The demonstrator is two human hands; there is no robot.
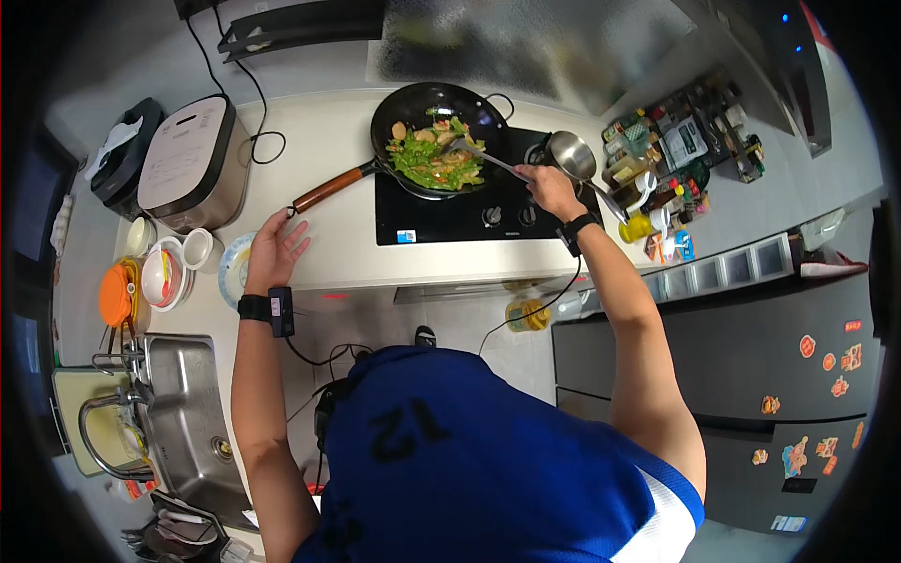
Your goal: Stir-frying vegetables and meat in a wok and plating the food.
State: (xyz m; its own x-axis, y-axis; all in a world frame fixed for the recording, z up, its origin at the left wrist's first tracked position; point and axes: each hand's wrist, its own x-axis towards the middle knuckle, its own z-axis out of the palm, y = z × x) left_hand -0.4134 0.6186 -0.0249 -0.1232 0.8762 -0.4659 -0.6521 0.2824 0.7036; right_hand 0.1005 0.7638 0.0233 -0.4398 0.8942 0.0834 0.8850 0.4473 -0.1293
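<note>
A black wok (438,95) with a wooden handle (336,188) rests on the black cooktop (450,224). In it lies a stir-fry (440,158) of sliced green vegetables, pale slices and red bits. My right hand (552,190) grips a metal spatula (493,160), whose blade sits in the food. Just off the end of the wok's handle, my left hand (273,248) is spread palm up, holding nothing. Close by it is a blue-rimmed plate (234,271), partly covered by the wrist.
Right of the wok stands a small steel pot (571,155), beside oil and sauce bottles (637,165). A rice cooker (188,165), stacked bowls (167,273) and a steel sink (190,415) line the left. The refrigerator (753,359) is at right. Cables hang from both wrist straps.
</note>
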